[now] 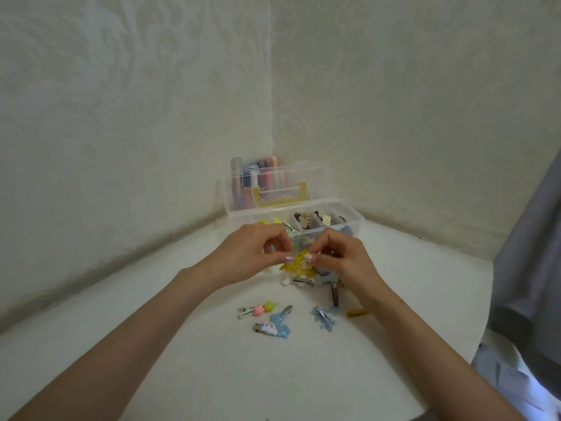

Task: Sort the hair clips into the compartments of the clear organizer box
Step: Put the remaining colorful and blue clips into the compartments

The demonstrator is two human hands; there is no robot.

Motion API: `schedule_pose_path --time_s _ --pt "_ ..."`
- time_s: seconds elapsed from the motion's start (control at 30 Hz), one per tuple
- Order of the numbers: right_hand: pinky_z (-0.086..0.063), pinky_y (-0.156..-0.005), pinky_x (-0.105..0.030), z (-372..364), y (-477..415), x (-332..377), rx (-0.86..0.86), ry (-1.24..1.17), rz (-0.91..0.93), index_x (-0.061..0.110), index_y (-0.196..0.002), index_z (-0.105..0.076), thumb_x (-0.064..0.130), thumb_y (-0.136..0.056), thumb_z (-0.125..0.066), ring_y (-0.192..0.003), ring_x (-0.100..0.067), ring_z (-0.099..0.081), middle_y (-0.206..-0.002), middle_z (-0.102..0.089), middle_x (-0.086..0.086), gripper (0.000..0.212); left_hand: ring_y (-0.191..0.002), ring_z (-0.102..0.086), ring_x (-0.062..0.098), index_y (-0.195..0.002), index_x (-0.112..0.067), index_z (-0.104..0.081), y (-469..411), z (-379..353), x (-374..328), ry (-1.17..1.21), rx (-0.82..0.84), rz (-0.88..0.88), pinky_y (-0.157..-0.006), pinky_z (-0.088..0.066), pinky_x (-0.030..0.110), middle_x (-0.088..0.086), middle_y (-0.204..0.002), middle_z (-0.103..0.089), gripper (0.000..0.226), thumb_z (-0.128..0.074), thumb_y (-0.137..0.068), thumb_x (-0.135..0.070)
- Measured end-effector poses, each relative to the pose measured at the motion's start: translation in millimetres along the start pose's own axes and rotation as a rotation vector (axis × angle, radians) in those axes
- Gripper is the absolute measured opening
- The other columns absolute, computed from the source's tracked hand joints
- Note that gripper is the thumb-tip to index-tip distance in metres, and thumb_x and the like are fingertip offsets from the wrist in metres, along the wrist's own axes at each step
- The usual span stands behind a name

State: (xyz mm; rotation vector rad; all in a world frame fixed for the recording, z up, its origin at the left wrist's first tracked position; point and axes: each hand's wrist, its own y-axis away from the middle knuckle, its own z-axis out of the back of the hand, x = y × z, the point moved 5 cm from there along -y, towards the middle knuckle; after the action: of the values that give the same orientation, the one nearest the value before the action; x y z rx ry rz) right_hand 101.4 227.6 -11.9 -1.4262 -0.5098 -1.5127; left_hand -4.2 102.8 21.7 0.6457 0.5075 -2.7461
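Left hand (253,249): fingers curled in, thumb and forefinger pinched on the near-left edge of a bunch of yellow clips (296,264); nothing else in it
Right hand (340,256): likewise closed to a pinch, fingertips on the right side of the same bunch; the two hands meet over it, likely to pull tangled clips apart so they go in one at a time
Yellow clips: held just above the table (182,344), between the hands and right in front of the box, so the carry to a compartment will be short; how many are in the bunch I cannot tell
Pile (315,281): directly under the hands, a small heap of silver and blue clips, partly hidden by the right hand
Loose clips: nearer the body, spread apart on the table: a green one with pink and yellow charms (256,309), a blue star one with a white charm (273,328), another blue one (324,319), a yellow one (356,312) by the right wrist
Box (355,218): clear, lid up against the wall corner, a row of compartments open toward the hands; yellow clips already lie in the left one, dark and beige bits in the middle ones
Behind the box: upright tubes (267,168), seen through the lid
Progress: partway by my reckoning; several clips wait on the table
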Motion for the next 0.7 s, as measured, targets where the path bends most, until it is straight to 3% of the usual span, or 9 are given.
schedule_pose_path --time_s 0.1,0.23,0.33,0.4,0.47,0.6,0.7 --pt "-0.045 -0.067 -0.032 4.2 -1.6 -1.6 -0.054 -0.081 -0.020 0.004 -0.071 -0.059 0.001 -0.074 -0.072 -0.070 -0.020 -0.056 -0.069 -0.063 -0.004 0.013 -0.072 -0.052 0.001 -0.089 -0.019 -0.065 0.6 -1.1 -2.4 0.042 -0.003 0.008 -0.072 -0.044 0.022 -0.010 -0.081 -0.062 0.013 -0.068 -0.081 -0.028" --pt "-0.049 -0.068 -0.024 4.7 -2.3 -2.4 -0.087 -0.082 -0.011 0.012 -0.077 -0.065 0.006 -0.080 -0.069 -0.071 -0.019 -0.063 -0.072 -0.068 -0.004 0.007 -0.071 -0.051 0.003 -0.083 -0.025 -0.060 -1.2 2.2 2.1 0.022 -0.070 0.024 -0.074 -0.045 0.030 -0.007 -0.081 -0.063 0.008 -0.066 -0.082 -0.020" --pt "-0.041 -0.063 -0.015 7.4 -3.6 -11.2 -0.165 0.267 0.024 0.028 -0.086 -0.067 0.018 -0.084 -0.067 -0.072 -0.012 -0.056 -0.078 -0.065 0.004 0.010 -0.070 -0.051 0.005 -0.084 -0.023 -0.062 -1.7 14.1 10.8 0.002 -0.222 0.054 -0.072 -0.045 0.033 -0.009 -0.077 -0.061 0.006 -0.064 -0.083 -0.017" --pt "-0.035 -0.065 -0.018 4.1 -4.5 -16.2 -0.140 0.637 0.058 0.032 -0.094 -0.067 0.025 -0.086 -0.064 -0.082 -0.009 -0.046 -0.086 -0.059 0.009 0.011 -0.068 -0.050 0.002 -0.088 -0.019 -0.064 -1.0 24.1 16.3 -0.018 -0.333 0.070 -0.070 -0.043 0.029 -0.012 -0.074 -0.057 0.006 -0.063 -0.084 -0.015" --pt "-0.030 -0.070 -0.022 -1.7 -4.9 -19.8 -0.058 0.839 0.088 0.032 -0.103 -0.068 0.030 -0.087 -0.061 -0.093 -0.012 -0.041 -0.098 -0.056 0.007 0.017 -0.068 -0.049 0.001 -0.091 -0.018 -0.066 -1.1 30.3 22.3 -0.029 -0.392 0.080 -0.069 -0.040 0.026 -0.008 -0.075 -0.057 0.011 -0.060 -0.085 -0.012" --pt "-0.024 -0.076 -0.020 -6.0 -4.2 -17.1 0.017 0.951 0.129 0.029 -0.110 -0.067 0.036 -0.086 -0.061 -0.099 -0.017 -0.043 -0.109 -0.055 0.003 0.026 -0.069 -0.049 0.002 -0.096 -0.019 -0.065 -2.1 34.7 37.5 0.011 -0.453 0.133 -0.070 -0.038 0.025 -0.007 -0.075 -0.058 0.014 -0.061 -0.085 -0.012" --pt "-0.025 -0.075 -0.020 -6.9 -4.4 -15.4 0.020 0.955 0.133 0.027 -0.106 -0.068 0.034 -0.084 -0.064 -0.097 -0.016 -0.043 -0.105 -0.055 0.003 0.024 -0.065 -0.052 0.004 -0.085 -0.023 -0.059 -5.6 40.9 44.6 0.093 -0.526 0.198 -0.066 -0.040 0.022 -0.014 -0.069 -0.057 0.014 -0.067 -0.080 -0.013"
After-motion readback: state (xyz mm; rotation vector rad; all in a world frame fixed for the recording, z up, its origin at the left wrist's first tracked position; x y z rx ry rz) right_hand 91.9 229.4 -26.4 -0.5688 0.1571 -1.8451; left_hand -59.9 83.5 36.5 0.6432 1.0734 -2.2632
